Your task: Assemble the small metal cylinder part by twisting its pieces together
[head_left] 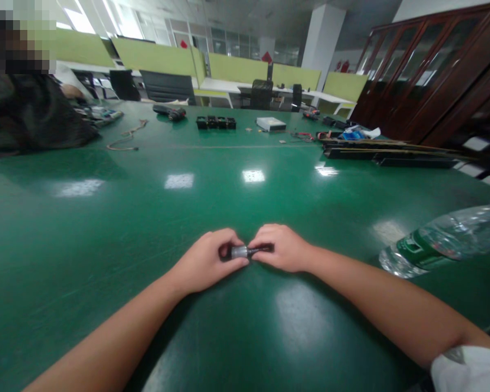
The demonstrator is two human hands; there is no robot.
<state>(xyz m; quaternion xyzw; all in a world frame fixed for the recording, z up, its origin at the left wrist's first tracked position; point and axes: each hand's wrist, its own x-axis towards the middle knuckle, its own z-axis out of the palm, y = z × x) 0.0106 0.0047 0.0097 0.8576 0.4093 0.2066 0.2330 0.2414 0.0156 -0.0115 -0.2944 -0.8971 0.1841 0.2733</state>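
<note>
A small dark cylindrical piece with a silver-grey band (pixel 239 251) lies level between my two hands, low over the green table (pixel 245 207). My left hand (pixel 212 258) has its thumb and fingers closed around the wider, banded end. At the thinner dark end, my right hand (pixel 283 247) pinches with thumb and fingertips. The hands almost meet at the middle of the piece. Fingers cover parts of both ends, so its exact kind does not show.
A clear water bottle (pixel 416 253) with a green label is at the right. Toward the far edge are a cordless drill (pixel 169 112), black square parts (pixel 216 123), a white box (pixel 271 124), a cable (pixel 126 140) and black rails (pixel 351 152). A person (pixel 24 111) is at the far left.
</note>
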